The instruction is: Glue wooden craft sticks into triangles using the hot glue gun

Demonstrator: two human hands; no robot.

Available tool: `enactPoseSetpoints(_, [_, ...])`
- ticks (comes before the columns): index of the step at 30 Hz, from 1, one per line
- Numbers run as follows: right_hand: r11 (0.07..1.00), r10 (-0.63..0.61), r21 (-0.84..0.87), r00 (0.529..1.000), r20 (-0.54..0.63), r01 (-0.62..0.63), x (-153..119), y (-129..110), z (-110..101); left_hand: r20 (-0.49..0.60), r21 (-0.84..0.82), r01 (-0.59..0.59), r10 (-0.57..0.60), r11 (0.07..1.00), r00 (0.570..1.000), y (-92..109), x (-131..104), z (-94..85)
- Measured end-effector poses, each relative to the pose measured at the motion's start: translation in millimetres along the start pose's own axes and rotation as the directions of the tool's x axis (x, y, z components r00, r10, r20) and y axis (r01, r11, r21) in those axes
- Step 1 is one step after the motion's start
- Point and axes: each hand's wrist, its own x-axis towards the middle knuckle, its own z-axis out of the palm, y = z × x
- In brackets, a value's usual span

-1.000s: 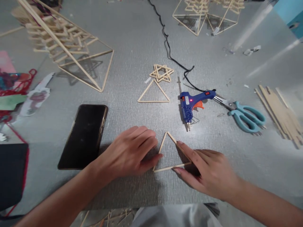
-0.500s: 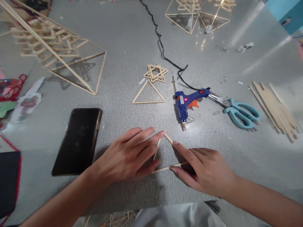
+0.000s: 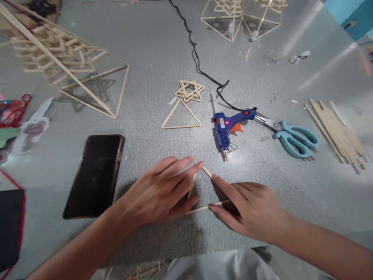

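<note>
Three thin wooden sticks form a small triangle (image 3: 199, 209) flat on the table, its corners partly hidden by fingers. My left hand (image 3: 160, 190) holds its left side, one fingertip at the top corner and the thumb near the lower left. With index finger and thumb apart, my right hand (image 3: 253, 208) grips the right side and the bottom stick. Beyond my hands lies a finished-looking stick triangle (image 3: 181, 126), touching or close to a six-pointed stick star (image 3: 190, 91). A blue glue gun (image 3: 223, 132) with a lit red light rests to the right of them.
Scissors (image 3: 297, 140) and a pile of flat wooden sticks (image 3: 338, 134) lie right. A black phone (image 3: 94, 175) is left of my hands. Larger stick frames stand at the far left (image 3: 87, 93) and back (image 3: 233, 29). A black cord (image 3: 196, 58) runs from the glue gun.
Both hands keep nearly the same hold on the small triangle. The view has shifted slightly, so the things on the table appear a little farther left.
</note>
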Motion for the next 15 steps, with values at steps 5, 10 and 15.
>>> enactPoseSetpoints(5, [1.000, -0.003, 0.000, 1.000, -0.009, 0.003, 0, 0, 1, 0.029, -0.092, -0.017, 0.019, 0.996, 0.999, -2, 2, -2.6])
enactPoseSetpoints(10, [1.000, 0.003, -0.005, 1.000, -0.002, -0.003, -1, 1, 1, -0.099, -0.076, -0.011, 0.003, 0.997, 0.995, -5, -5, -3.1])
enactPoseSetpoints(15, [1.000, 0.010, -0.004, 1.000, 0.000, -0.010, -1, 1, 1, -0.143, 0.012, -0.009, 0.011, 1.000, 0.990, -5, -10, -0.5])
